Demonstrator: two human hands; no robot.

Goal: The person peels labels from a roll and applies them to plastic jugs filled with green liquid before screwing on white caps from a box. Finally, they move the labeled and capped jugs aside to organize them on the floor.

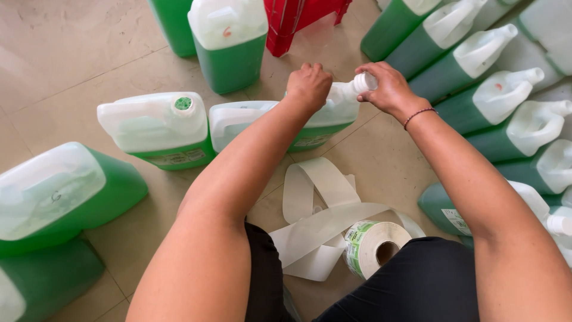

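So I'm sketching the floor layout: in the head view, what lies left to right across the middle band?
Green jug lying on its side → uncapped green jug with open neck → left hand → white screw cap under the right hand → row of capped green jugs.

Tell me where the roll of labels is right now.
In the head view the roll of labels lies on the floor at lower centre, between the person's knees, with its loose backing strip trailing toward the jug under both hands.

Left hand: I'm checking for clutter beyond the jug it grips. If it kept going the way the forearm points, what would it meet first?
Past the jug, the left hand would probably meet the red plastic stool first; depth is hard to judge.
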